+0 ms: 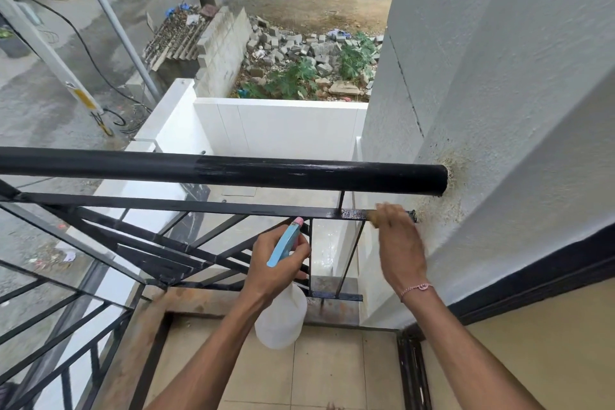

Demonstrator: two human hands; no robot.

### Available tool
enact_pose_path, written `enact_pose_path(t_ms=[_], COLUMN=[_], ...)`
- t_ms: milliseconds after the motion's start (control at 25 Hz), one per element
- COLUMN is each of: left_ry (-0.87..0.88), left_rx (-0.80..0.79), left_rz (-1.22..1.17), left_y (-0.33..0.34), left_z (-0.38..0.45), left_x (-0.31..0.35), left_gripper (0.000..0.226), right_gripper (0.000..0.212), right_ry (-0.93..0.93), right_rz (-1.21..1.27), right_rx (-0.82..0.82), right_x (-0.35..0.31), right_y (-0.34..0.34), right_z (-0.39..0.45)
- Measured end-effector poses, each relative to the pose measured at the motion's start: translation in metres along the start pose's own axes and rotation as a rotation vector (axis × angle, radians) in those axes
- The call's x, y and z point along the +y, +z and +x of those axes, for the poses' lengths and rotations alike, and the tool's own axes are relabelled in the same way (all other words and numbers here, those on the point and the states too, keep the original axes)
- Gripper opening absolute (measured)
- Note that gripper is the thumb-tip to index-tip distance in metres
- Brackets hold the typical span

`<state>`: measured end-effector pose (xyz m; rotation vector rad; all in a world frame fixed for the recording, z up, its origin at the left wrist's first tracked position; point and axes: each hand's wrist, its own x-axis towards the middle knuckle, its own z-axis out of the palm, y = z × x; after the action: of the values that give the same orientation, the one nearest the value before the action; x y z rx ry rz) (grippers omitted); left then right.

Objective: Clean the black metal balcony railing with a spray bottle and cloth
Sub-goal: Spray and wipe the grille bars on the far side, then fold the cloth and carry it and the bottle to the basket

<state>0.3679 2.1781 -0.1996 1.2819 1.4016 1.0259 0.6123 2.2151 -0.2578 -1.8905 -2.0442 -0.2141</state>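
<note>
The black metal railing (233, 173) runs across the view, its round top rail ending at the grey wall on the right. Below it a flat black bar (199, 208) looks wet near its right end. My left hand (276, 263) grips a spray bottle (283, 316) with a blue trigger head and pink nozzle, held in front of the lower bars. My right hand (399, 243) is blurred and holds a small brownish cloth (374, 218) against the flat bar close to the wall. Most of the cloth is hidden under my fingers.
A rough grey wall (499, 93) stands right beside my right hand. Beige floor tiles (326, 369) lie below. Beyond the railing are a white parapet (283, 123), rubble and a street far below. Diagonal black bars (133, 243) fill the lower left.
</note>
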Motion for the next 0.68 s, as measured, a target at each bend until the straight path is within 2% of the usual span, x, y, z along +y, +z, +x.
enact_pose_path(t_ms=[80,160,240,360,440,560,680], left_ry=[0.001,0.011,0.016,0.026,0.028,0.021,0.008], left_rx=[-0.001,0.000,0.009,0.007,0.003,0.003,-0.008], left_rz=[0.005,-0.002,-0.013,-0.012,-0.004,-0.027,-0.034], left_y=[0.003,0.002,0.000,-0.001,-0.003,-0.004,-0.005], left_z=[0.002,0.003,0.003,0.000,0.001,0.001,-0.006], left_x=[0.003,0.004,0.005,0.004,0.001,-0.001,0.001], left_gripper=[0.006,0.009,0.010,0.008,0.008,0.007,0.019], right_gripper=[0.053,0.040,0.028,0.052,0.058,0.065,0.055], right_ry=[0.190,0.273,0.185,-0.006,-0.088,0.088,0.250], right_rz=[-0.089,-0.069,-0.001,0.129,0.083,-0.021,0.026], right_rx=[-0.031,-0.068,-0.072,-0.050,0.003,-0.023,-0.140], right_x=[0.006,-0.014,-0.052,-0.068,-0.037,0.006,-0.021], right_y=[0.002,0.003,0.004,0.007,0.003,-0.005,-0.013], right_z=[0.000,0.012,0.022,0.009,-0.001,-0.007,-0.002])
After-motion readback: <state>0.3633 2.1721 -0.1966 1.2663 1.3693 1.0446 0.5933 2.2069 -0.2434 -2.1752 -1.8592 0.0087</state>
